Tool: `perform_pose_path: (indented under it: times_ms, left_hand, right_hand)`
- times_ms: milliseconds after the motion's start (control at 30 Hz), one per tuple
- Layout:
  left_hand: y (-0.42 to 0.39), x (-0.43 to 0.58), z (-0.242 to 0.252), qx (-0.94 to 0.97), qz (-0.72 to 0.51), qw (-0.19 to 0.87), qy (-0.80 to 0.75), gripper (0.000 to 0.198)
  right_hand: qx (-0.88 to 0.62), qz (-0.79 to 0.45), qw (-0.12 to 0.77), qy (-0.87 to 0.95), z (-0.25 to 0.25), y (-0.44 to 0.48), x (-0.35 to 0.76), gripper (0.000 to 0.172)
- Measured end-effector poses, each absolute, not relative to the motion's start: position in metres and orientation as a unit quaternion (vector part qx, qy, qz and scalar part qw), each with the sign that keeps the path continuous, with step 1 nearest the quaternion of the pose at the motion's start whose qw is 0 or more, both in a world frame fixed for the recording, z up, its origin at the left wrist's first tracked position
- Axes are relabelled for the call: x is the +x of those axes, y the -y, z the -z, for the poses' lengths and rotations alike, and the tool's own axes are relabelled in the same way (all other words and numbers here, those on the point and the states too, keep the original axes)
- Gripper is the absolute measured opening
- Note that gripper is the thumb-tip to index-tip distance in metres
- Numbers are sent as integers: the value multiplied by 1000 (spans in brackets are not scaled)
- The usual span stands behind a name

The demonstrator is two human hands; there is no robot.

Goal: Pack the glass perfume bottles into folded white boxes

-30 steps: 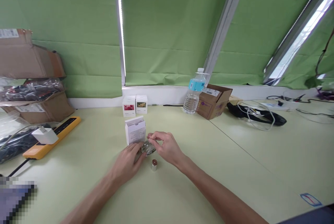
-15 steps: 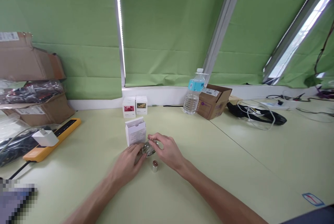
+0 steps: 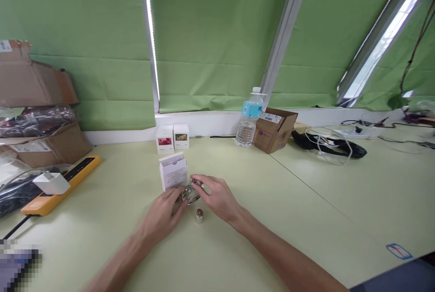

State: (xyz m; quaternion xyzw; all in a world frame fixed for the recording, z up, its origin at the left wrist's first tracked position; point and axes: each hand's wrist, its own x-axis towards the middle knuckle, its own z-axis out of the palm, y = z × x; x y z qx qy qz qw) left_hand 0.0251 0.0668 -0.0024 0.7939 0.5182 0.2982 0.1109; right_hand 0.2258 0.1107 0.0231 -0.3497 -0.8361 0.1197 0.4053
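On pale-green desk (image 3: 278,233), head view: clear glass bottle (image 3: 190,193) lies low betw. both hands, held narrow, L hand (image 3: 159,217) at its left end, R hand (image 3: 217,197) curled over top. Small silver cap w/ brown top (image 3: 199,216) stands just below, not touching. Open white card carton (image 3: 173,174) just behind. Green roller blinds (image 3: 84,33) cover back wall; yellow-orange power strip (image 3: 57,202) lies at left.

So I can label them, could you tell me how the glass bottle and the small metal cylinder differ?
The glass bottle is clear and sits between the left hand and right hand; the metal cylinder is opaque silver with a copper-coloured top and stands untouched. The bottle is larger than the cylinder. Both are shiny.
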Motion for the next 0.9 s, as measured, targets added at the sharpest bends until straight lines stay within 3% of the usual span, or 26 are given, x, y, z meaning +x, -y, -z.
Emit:
perform_pose_path:
  times_ms: [467, 667, 900]
  left_hand:
    - [-66, 26, 0, 796, -290, 122, -517, 29]
    - [-66, 25, 1, 796, -291, 121, -517, 29]
    - [-67, 25, 4, 794, -302, 112, -515, 30]
  right_hand:
    - [-333, -168, 464, 803, -23, -112, 220, 14]
    - [-293, -165, 490, 804, -20, -114, 219, 21]
    - [-285, -167, 499, 801, -17, -116, 221, 16]
